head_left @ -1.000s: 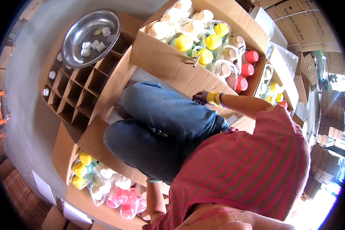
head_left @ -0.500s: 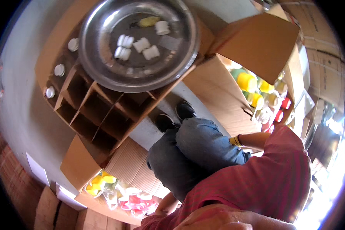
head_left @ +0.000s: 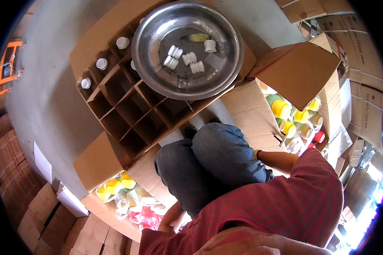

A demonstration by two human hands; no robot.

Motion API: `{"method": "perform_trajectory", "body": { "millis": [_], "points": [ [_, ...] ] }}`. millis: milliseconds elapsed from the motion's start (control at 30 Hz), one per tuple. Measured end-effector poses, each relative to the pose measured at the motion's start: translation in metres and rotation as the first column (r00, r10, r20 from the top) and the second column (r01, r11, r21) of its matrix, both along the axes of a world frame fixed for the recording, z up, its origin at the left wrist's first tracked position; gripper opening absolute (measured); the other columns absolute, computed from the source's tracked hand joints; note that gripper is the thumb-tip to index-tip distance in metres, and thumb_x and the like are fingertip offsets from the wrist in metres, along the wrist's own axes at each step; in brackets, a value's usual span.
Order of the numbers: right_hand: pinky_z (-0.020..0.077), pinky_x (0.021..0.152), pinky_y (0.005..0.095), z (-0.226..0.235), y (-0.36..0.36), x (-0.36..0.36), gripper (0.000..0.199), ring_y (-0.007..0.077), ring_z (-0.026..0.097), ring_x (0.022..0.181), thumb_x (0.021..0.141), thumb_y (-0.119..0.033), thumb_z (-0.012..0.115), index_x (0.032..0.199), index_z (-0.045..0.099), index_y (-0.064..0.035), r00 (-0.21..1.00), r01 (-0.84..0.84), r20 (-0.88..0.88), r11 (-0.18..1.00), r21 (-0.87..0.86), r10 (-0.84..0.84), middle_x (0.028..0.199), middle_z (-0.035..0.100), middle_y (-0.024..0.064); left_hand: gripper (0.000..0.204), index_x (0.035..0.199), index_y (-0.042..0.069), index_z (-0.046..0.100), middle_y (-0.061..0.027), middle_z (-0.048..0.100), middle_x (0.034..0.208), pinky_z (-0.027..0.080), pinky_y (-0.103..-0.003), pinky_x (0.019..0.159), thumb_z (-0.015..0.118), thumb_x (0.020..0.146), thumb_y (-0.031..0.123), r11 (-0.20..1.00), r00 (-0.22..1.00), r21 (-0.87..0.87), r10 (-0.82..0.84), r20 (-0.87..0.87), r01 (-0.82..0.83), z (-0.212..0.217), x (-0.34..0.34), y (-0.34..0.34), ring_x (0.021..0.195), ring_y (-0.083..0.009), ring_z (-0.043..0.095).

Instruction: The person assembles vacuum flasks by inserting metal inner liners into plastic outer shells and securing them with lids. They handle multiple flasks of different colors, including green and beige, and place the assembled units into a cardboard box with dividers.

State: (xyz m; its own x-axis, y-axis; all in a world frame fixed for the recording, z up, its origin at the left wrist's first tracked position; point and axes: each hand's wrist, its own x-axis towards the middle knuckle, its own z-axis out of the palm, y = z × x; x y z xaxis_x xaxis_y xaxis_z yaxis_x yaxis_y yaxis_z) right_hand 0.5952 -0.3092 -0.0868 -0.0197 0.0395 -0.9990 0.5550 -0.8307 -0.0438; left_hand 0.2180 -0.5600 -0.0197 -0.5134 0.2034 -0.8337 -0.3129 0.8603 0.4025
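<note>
Neither of my hands shows. My right forearm (head_left: 276, 160), with a yellow wristband (head_left: 256, 154), runs behind my right thigh, which hides the hand. My left forearm (head_left: 173, 216) passes behind my left leg, beside the box with yellow-capped bottles (head_left: 114, 186). Ahead of my knees, a steel basin (head_left: 191, 91) rests on a divided cardboard box (head_left: 157, 138). Several white plastic caps (head_left: 189, 58) and a yellowish piece (head_left: 198, 38) lie in the basin. White-capped bottles (head_left: 101, 63) stand in the box's left compartments.
At my right, an open carton (head_left: 259, 114) holds bottles with yellow caps (head_left: 281, 109) and red ones. Its raised flap (head_left: 298, 72) leans toward the basin. Stacked cartons (head_left: 366, 55) line the right side. An orange metal frame (head_left: 5, 70) stands far left, above stacked brown boxes (head_left: 12, 157).
My view has shifted, so the basin and divided box appear farther right. My shoes, visible before, are now mostly hidden behind my knees. The caps in the basin keep their arrangement.
</note>
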Motion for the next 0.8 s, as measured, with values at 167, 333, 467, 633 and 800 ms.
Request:
{"method": "perform_trajectory", "body": {
  "millis": [167, 333, 467, 633, 800],
  "points": [
    [0.0543, 0.074, 0.0411, -0.017, 0.045, 0.017, 0.041, 0.0300, 0.071, 0.082, 0.094, -0.044, 0.052, 0.091, 0.076, -0.0113, 0.881, -0.468, 0.102, 0.817, 0.335, 0.463, 0.090, 0.074, 0.0131, 0.041, 0.130, 0.002, 0.055, -0.0135, 0.064, 0.124, 0.045, -0.034, 0.103, 0.049, 0.104, 0.034, 0.990, 0.991, 0.114, 0.076, 0.108, -0.088, -0.062, 0.013, -0.002, 0.114, -0.0251, 0.061],
    [0.0522, 0.061, 0.0312, 0.074, 0.148, -0.045, 0.031, 0.0147, 0.064, 0.065, 0.096, -0.031, 0.062, 0.089, 0.073, -0.0035, 0.965, 0.240, -0.261, 0.435, 0.868, -0.011, 0.079, 0.072, 0.0079, 0.041, 0.130, 0.002, 0.056, -0.0132, 0.065, 0.122, 0.046, -0.033, 0.103, 0.049, 0.104, 0.034, 0.913, 0.963, 0.323, 0.198, 0.182, -0.249, -0.085, -0.009, 0.040, 0.113, -0.0245, 0.062],
    [0.0607, 0.081, 0.0404, 0.128, 0.231, -0.111, 0.076, 0.0296, 0.061, 0.115, 0.089, -0.055, 0.066, 0.142, 0.044, -0.0051, 0.752, 0.586, -0.600, 0.693, 0.420, -0.273, 0.141, 0.049, 0.0187, 0.041, 0.129, 0.001, 0.056, -0.0129, 0.066, 0.121, 0.046, -0.032, 0.103, 0.049, 0.104, 0.034, 0.777, 0.956, 0.558, 0.264, 0.128, -0.290, -0.044, -0.035, 0.074, 0.112, -0.0241, 0.062],
    [0.0640, 0.064, 0.0392, 0.043, 0.325, -0.147, 0.027, 0.0271, 0.070, 0.083, 0.097, -0.031, 0.058, 0.112, 0.061, -0.0087, 0.413, 0.878, -0.692, 0.460, 0.130, -0.592, 0.096, 0.069, 0.0119, 0.039, 0.126, -0.002, 0.056, -0.0165, 0.066, 0.118, 0.052, -0.033, 0.097, 0.047, 0.106, 0.029, 0.585, 0.977, 0.808, 0.125, -0.175, 0.070, 0.071, -0.047, 0.171, 0.102, -0.0234, 0.067],
    [0.0622, 0.080, 0.0434, 0.059, 0.415, -0.169, 0.024, 0.0295, 0.068, 0.099, 0.095, -0.015, 0.058, 0.118, 0.061, -0.0067, 0.219, 0.955, -0.815, 0.290, 0.066, -0.537, 0.108, 0.069, 0.0157, 0.040, 0.132, -0.005, 0.052, -0.0162, 0.060, 0.128, 0.041, -0.032, 0.106, 0.056, 0.101, 0.020, 0.612, 0.780, 0.694, 0.192, -0.595, 0.379, 0.038, -0.132, 0.237, 0.120, -0.0247, 0.057]
  ]
}}
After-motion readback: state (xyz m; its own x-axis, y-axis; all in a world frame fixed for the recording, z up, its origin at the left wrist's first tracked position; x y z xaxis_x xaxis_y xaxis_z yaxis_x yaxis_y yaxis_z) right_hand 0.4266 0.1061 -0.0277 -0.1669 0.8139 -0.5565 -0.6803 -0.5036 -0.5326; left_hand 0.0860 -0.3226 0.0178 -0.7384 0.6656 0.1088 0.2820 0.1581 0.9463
